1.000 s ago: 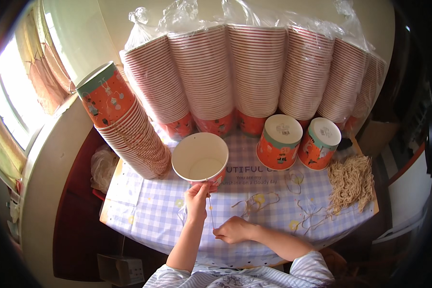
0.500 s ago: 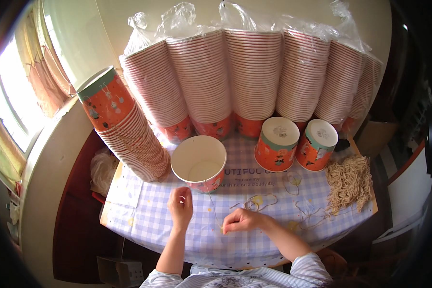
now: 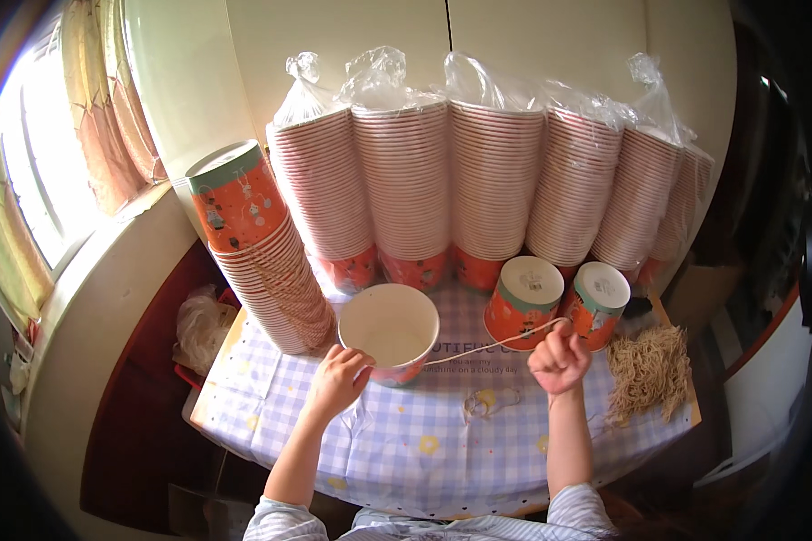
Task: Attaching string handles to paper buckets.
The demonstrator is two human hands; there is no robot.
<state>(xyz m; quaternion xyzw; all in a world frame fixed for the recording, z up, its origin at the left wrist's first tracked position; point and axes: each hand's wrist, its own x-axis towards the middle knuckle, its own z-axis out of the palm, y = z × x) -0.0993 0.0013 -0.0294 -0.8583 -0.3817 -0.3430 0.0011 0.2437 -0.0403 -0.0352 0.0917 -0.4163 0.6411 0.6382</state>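
An upright paper bucket (image 3: pixel 390 316), white inside with an orange and green outside, stands near the middle of the table. My left hand (image 3: pixel 338 383) grips its near left side, fingers bent against the wall by the rim. To the right, my raised right hand (image 3: pixel 560 362) is closed on a thin cord (image 3: pixel 501 343). That cord runs taut from the bucket's right side up to my fingers. Two upside-down paper buckets, one larger (image 3: pixel 525 302) and one beside it (image 3: pixel 597 305), stand just behind my right hand.
Tall bagged stacks of paper buckets (image 3: pixel 401 180) line the back. A leaning stack of upside-down buckets (image 3: pixel 266 270), strung with cords, stands at left. A pile of beige cords (image 3: pixel 648 374) lies at right, and a loose cord (image 3: pixel 492 404) lies in front on the checked tablecloth (image 3: pixel 406 451).
My right hand has moved up and right from in front of the bucket, drawing the cord taut sideways. My left hand has come onto the bucket's side. The whole view has shifted.
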